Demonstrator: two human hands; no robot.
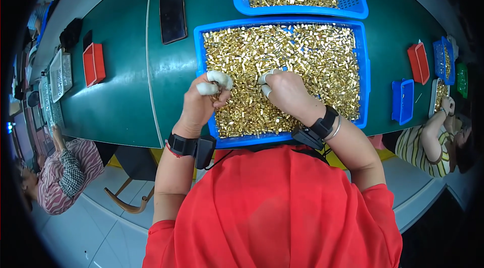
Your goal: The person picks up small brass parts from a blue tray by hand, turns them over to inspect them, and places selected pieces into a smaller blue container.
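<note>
At far left we note a red bin [94,63] on the green desk [121,102], then a dark phone [173,14] lying flat. Our left hand [201,104] sits at the near left corner of the blue tray [361,74], its white-capped fingers [214,81] pinched together on what looks like a small brass piece; too small to be sure. Our right hand [287,91] rests on the heaped brass pieces [302,61] inside the tray, fingers curled down; whether they grip anything, we cannot tell. A second blue tray [353,1] lies beyond.
</note>
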